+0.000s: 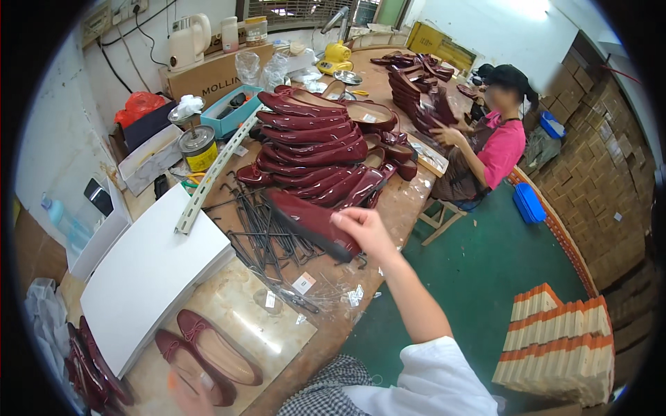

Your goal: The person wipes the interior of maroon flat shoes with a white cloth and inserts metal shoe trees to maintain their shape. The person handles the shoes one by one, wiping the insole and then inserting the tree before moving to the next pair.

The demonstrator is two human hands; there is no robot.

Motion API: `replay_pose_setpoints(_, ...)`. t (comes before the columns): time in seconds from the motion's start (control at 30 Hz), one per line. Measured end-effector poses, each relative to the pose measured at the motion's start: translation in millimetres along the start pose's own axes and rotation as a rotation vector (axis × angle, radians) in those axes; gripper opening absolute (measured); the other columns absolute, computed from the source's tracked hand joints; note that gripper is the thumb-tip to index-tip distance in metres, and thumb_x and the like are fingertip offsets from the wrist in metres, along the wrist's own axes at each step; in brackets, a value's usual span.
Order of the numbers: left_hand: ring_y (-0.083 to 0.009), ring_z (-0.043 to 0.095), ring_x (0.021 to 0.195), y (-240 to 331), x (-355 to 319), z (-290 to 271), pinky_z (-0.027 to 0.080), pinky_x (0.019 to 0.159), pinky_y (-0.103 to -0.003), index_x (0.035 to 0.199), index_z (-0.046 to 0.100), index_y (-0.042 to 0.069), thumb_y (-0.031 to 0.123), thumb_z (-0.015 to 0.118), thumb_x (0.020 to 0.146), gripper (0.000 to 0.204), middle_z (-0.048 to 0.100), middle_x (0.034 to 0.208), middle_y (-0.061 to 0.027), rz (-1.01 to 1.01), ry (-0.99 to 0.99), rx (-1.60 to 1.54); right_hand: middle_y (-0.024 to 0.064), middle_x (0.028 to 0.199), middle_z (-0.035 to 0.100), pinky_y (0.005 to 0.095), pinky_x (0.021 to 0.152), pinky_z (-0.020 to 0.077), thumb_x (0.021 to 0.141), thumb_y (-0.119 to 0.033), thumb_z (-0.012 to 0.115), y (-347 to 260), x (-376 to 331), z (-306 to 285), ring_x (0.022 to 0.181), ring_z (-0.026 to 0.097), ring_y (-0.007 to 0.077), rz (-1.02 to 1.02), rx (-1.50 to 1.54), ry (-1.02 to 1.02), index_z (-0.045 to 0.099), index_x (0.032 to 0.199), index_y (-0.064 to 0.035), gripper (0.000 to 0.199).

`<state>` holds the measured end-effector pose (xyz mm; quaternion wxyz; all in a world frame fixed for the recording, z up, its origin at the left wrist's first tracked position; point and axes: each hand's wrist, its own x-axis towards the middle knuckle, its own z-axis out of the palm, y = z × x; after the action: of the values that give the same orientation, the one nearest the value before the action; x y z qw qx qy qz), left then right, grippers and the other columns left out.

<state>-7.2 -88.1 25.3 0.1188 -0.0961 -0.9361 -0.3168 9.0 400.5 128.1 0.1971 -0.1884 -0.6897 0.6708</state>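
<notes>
My right hand (364, 232) grips a dark red patent flat shoe (312, 218) between thumb and fingers, held up beside a tall stack of similar flats (312, 139). The held shoe is slightly smeared by motion and tilts down to the right. At the lower left, my left hand (191, 394) is a blur by the heel end of a bow-trimmed flat (198, 374); its fingers cannot be made out. Next to that one, a matching flat (222, 347) lies with its beige insole facing up, both on a pale marbled board (277, 333).
Black bent rods (260, 232) lie under the held shoe. A slotted metal strip (215, 177) rests against a stack of white sheets (152, 270). Across the bench, a person in pink (503, 149) handles more red flats. Stacked cartons (555, 343) stand on the green floor.
</notes>
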Motion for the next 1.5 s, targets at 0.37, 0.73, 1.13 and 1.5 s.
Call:
replay_pose_setpoints(0.37,-0.0329,0.057,0.084,72,-14,8,0.043,0.082,-0.041,0.091,0.068,0.002,0.015,0.080,0.063,0.033,0.064,0.082,-0.0139,0.457,-0.480,0.038,0.0047,0.079,0.055,0.0348,0.052,0.0484,0.080,-0.024,0.062,96,-159,161,0.061,0.059,0.0219,-0.957,-0.904,-0.499,0.057,0.083,-0.0115,0.014)
replay_pose_setpoints(0.73,-0.0332,0.059,0.097,15,-26,35,0.048,0.085,-0.050,0.141,0.042,0.012,0.063,0.059,0.081,0.080,0.059,0.125,-0.0180,0.417,-0.726,0.060,0.0087,0.079,0.059,0.0413,0.058,0.0505,0.086,-0.026,0.060,107,-157,173,0.069,0.064,0.0279,-0.614,-0.893,-0.702,0.061,0.082,-0.0079,0.018)
replay_pose_setpoints(1.13,-0.0286,0.055,0.103,110,-11,31,0.043,0.093,-0.037,0.108,0.063,0.008,0.026,0.072,0.075,0.039,0.059,0.104,-0.0089,0.741,-0.580,-0.044,0.0105,0.120,0.056,0.0450,0.097,0.0387,0.078,-0.015,0.058,76,-101,174,0.118,0.046,0.0305,-0.720,-1.079,-0.442,0.072,0.098,-0.0115,0.025)
replay_pose_setpoints(1.5,-0.0248,0.057,0.086,104,19,42,0.046,0.082,-0.036,0.094,0.066,0.006,0.024,0.069,0.079,0.023,0.061,0.083,-0.0085,0.655,-0.810,-0.058,0.0137,0.147,0.036,0.0576,0.110,0.0250,0.081,-0.017,0.058,76,-81,197,0.138,0.028,0.0375,-0.709,-1.247,-0.689,0.066,0.114,-0.0117,0.035)
